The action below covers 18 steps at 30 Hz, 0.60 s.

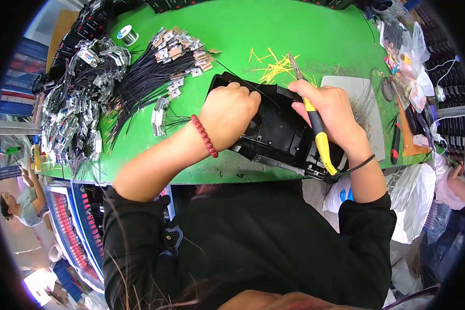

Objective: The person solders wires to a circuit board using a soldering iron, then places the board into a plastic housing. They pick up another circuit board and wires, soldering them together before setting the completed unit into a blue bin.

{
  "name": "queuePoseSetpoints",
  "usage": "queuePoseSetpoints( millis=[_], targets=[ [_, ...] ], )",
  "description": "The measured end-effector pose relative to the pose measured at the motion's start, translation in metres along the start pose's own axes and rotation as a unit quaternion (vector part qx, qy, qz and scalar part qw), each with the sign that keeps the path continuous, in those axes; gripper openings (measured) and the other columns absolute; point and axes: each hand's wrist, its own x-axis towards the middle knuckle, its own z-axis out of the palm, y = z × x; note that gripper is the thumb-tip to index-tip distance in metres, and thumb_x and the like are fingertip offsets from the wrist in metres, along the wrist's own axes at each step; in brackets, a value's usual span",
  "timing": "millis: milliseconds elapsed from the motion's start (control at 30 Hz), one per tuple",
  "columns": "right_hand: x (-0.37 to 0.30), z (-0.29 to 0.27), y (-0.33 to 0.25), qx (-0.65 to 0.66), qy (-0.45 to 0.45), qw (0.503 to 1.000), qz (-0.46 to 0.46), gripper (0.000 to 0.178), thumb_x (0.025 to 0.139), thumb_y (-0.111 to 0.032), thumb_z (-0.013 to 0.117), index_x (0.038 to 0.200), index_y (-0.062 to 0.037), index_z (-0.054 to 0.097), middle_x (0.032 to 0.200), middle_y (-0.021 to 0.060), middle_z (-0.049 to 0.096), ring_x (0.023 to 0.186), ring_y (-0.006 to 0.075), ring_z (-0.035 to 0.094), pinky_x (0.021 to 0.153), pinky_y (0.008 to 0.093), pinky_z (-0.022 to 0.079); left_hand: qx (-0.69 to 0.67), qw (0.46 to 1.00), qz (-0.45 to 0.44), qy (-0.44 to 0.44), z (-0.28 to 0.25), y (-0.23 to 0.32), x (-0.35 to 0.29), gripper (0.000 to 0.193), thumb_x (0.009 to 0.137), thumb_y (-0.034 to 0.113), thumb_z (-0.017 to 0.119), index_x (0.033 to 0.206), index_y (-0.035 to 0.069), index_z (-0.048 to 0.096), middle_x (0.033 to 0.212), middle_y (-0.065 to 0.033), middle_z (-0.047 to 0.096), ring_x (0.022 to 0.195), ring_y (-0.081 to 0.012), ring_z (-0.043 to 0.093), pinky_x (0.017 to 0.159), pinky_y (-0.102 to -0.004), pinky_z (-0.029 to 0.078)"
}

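A black plastic housing point(281, 132) lies tilted on the green table in front of me, its open inside facing up. My left hand point(232, 111), wearing a red bead bracelet, is closed over the left part of this housing. What its curled fingers grip is hidden. My right hand point(328, 106) is wrapped around yellow-and-black-handled pliers point(319, 129), above the right part of the housing. Their metal tip points away from me, toward several thin yellow pieces point(275, 66). A thin black wire crosses the housing's far side. Beside my left wrist lies a silver connector point(160, 117) with dark wires.
Bundled black wires point(139, 77) with silver ends lie at the left, beside a heap of metallic connectors point(77, 108). A solder spool point(127, 35) stands behind them. On the right are a pale board point(374, 108), a red-and-black cutter point(396, 143) and plastic bags point(411, 51).
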Motion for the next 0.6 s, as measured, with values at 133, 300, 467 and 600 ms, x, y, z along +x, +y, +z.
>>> queuePoseSetpoints(
  millis=[133, 300, 467, 600],
  targets=[
    [-0.002, 0.001, 0.005, 0.046, -0.058, 0.997, 0.021, 0.024, 0.079, -0.013, 0.070, 0.100, -0.0124, 0.058, 0.057, 0.0122, 0.051, 0.052, 0.0339, 0.052, 0.049, 0.0414, 0.037, -0.238, 0.971, -0.019, 0.027, -0.006, -0.005, -0.015, 0.026, 0.082, 0.009, 0.060, 0.107, 0.002, 0.058, 0.076, -0.0187, 0.063, 0.072, -0.0377, 0.061, 0.066, -0.0459, 0.048],
    [0.004, 0.014, 0.006, 0.100, -0.068, 0.993, 0.009, 0.025, 0.079, -0.005, 0.071, 0.099, -0.0104, 0.058, 0.058, 0.0106, 0.048, 0.050, 0.0297, 0.047, 0.049, 0.0358, 0.037, -0.201, 0.966, 0.022, -0.160, -0.036, -0.013, -0.019, 0.051, 0.085, 0.011, 0.056, 0.134, 0.002, 0.044, 0.074, -0.0218, 0.062, 0.071, -0.0405, 0.060, 0.065, -0.0472, 0.046],
    [0.020, 0.013, 0.012, 0.074, -0.037, 0.997, -0.005, 0.026, 0.078, -0.007, 0.071, 0.102, -0.0112, 0.059, 0.062, 0.0115, 0.051, 0.054, 0.0290, 0.052, 0.052, 0.0343, 0.040, -0.210, 0.977, -0.014, -0.036, -0.029, -0.020, -0.026, 0.029, 0.086, 0.009, 0.054, 0.114, 0.002, 0.060, 0.078, -0.0171, 0.065, 0.075, -0.0345, 0.063, 0.067, -0.0415, 0.049],
    [0.049, 0.028, 0.025, -0.087, 0.121, 0.981, -0.121, 0.022, 0.077, -0.012, 0.067, 0.097, -0.0204, 0.061, 0.069, 0.0036, 0.063, 0.061, 0.0272, 0.062, 0.052, 0.0367, 0.047, -0.195, 0.978, 0.038, 0.060, -0.007, -0.007, -0.026, 0.014, 0.084, 0.007, 0.060, 0.096, 0.005, 0.066, 0.081, -0.0136, 0.065, 0.079, -0.0321, 0.063, 0.068, -0.0390, 0.051]
  ],
)
